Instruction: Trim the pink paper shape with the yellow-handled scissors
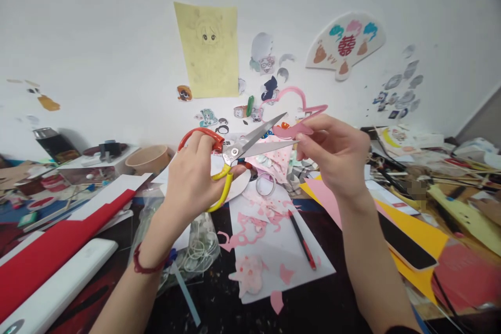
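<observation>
One pair of scissors [235, 159], with one red and one yellow handle loop, is held in the left hand [193, 175], whose fingers are closed through and around the loops. The two steel blades are parted in a narrow V and point to the right, their tips at the lower edge of a pink paper cutout [299, 115]. That cutout, a curved outline shape, is raised above the table and is pinched between the thumb and fingers of the right hand [334, 156]; the remaining fingers are curled loosely. One red cord bracelet [146, 266] is worn on the left wrist.

Below the hands, one white sheet [274, 240] is laid on the dark table [219, 292], and several pink paper scraps [250, 229] are scattered over it; at least six pieces can be counted. One red-and-black pen [302, 240] lies slanted on the sheet. Just beyond the sheet, one ring of clear tape [265, 185] is seen. To the left, one tan paper cup [151, 159] stands near one long red-and-white box [66, 235]. On the wall, one yellow sheet with a drawn face [207, 49] and one white fan-shaped cutout [344, 44] are fixed, with many small stickers between them.
</observation>
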Action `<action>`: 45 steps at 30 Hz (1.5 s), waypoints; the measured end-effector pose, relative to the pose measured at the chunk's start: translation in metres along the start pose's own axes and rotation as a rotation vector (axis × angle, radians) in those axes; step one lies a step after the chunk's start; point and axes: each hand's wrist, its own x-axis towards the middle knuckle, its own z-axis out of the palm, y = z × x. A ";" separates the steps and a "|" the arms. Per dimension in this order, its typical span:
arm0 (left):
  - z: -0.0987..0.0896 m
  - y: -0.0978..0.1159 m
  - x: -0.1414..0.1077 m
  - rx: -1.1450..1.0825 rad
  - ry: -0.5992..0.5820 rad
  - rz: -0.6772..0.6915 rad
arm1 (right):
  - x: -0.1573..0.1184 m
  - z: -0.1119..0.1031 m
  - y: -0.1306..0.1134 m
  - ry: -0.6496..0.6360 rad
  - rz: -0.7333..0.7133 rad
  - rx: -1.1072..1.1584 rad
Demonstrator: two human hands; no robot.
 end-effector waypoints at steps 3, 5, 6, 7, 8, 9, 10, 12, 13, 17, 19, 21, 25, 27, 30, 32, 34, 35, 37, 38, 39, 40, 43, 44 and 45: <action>-0.001 0.001 0.000 -0.021 -0.036 -0.022 | 0.000 -0.001 0.001 -0.025 0.013 0.023; -0.002 0.001 0.001 -0.030 -0.038 -0.025 | 0.000 -0.002 0.002 -0.042 0.014 0.032; -0.002 0.001 0.001 -0.035 -0.037 -0.024 | 0.000 -0.002 0.002 -0.046 0.011 0.040; -0.002 0.001 0.001 -0.043 -0.036 -0.022 | 0.000 -0.002 0.003 -0.048 0.008 0.048; -0.002 0.000 0.001 -0.051 -0.039 -0.020 | 0.000 -0.002 0.003 -0.049 0.008 0.057; -0.003 0.000 0.001 -0.059 -0.045 -0.021 | 0.000 -0.002 0.003 -0.050 0.009 0.067; -0.003 0.000 0.001 -0.069 -0.056 -0.023 | 0.000 -0.002 0.003 -0.051 0.009 0.076; -0.004 0.001 0.001 -0.091 -0.078 -0.028 | 0.000 -0.002 0.003 -0.056 0.010 0.086; -0.005 0.001 0.001 -0.103 -0.082 -0.030 | 0.001 -0.002 0.003 -0.056 0.011 0.086; -0.006 0.004 0.001 -0.108 -0.061 -0.016 | 0.001 0.000 0.003 -0.033 0.030 0.074; -0.006 0.004 0.000 -0.102 -0.069 -0.015 | 0.000 0.001 0.003 -0.024 0.047 0.087; -0.005 0.005 0.000 -0.107 -0.095 -0.022 | -0.001 0.002 0.004 -0.032 0.064 0.111; -0.003 0.007 0.000 -0.167 -0.155 -0.043 | -0.002 0.006 0.006 -0.059 0.084 0.175; -0.002 0.009 -0.001 -0.209 -0.184 -0.058 | -0.003 0.008 0.007 -0.064 0.095 0.186; -0.001 0.013 -0.001 -0.251 -0.219 -0.080 | -0.005 0.012 0.008 -0.080 0.107 0.183; 0.000 0.016 -0.001 -0.281 -0.237 -0.088 | -0.006 0.014 0.009 -0.099 0.095 0.186; 0.001 0.018 -0.001 -0.314 -0.245 -0.104 | -0.006 0.016 0.011 -0.111 0.071 0.190; 0.002 0.019 -0.001 -0.330 -0.247 -0.116 | -0.006 0.017 0.012 -0.110 0.059 0.193; 0.004 0.020 -0.002 -0.355 -0.245 -0.142 | -0.007 0.019 0.014 -0.102 0.050 0.207; 0.005 0.020 -0.002 -0.363 -0.240 -0.150 | -0.008 0.020 0.015 -0.102 0.052 0.217; 0.005 0.021 -0.002 -0.368 -0.234 -0.150 | -0.008 0.021 0.016 -0.105 0.056 0.227; 0.006 0.021 -0.002 -0.372 -0.228 -0.147 | -0.009 0.022 0.017 -0.111 0.060 0.235; 0.006 0.023 -0.002 -0.385 -0.225 -0.161 | -0.010 0.023 0.017 -0.121 0.070 0.234; 0.005 0.024 -0.002 -0.395 -0.232 -0.175 | -0.010 0.023 0.017 -0.119 0.072 0.225; 0.005 0.025 -0.002 -0.405 -0.241 -0.192 | -0.010 0.023 0.017 -0.118 0.071 0.214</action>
